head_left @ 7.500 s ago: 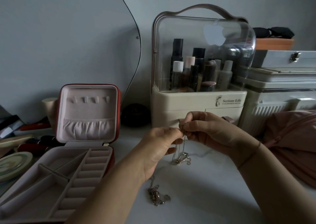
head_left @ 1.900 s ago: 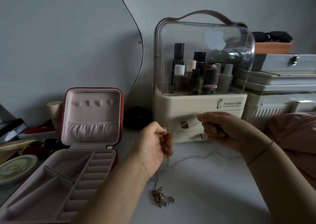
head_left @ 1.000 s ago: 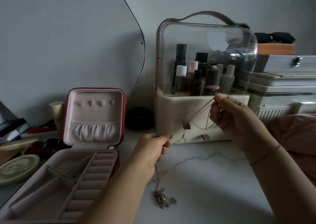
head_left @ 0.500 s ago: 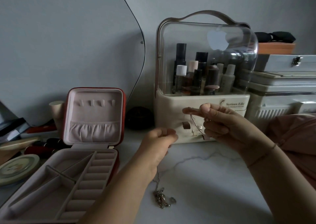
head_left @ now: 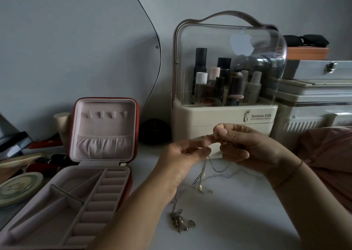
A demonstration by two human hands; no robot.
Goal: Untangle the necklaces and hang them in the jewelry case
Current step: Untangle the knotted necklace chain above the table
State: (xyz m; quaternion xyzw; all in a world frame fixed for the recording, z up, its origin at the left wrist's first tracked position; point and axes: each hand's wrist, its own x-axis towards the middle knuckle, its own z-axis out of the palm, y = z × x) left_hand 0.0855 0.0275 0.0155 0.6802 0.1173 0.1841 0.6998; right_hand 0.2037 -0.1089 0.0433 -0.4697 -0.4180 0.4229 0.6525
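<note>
The open jewelry case point(head_left: 99, 192) sits at left, with hooks point(head_left: 106, 114) in its upright lid. The left hand point(head_left: 182, 160), nearer those hooks, pinches a thin necklace point(head_left: 206, 171) that hangs in loops, its other end pinched by the right hand point(head_left: 245, 146). A tangled clump point(head_left: 180, 221) lies below.

Jewelry case point(head_left: 66, 202) sits open at the table's point(head_left: 238, 221) front-left corner. Cosmetics organizer point(head_left: 224, 124) is at the back edge, storage boxes point(head_left: 314, 120) right of it. Necklace tangle point(head_left: 180, 221) lies near the front edge, right of the case. Above it, left hand point(head_left: 182, 160) and right hand point(head_left: 245, 146) pinch a thin chain point(head_left: 217, 168) in front of the organizer.
</note>
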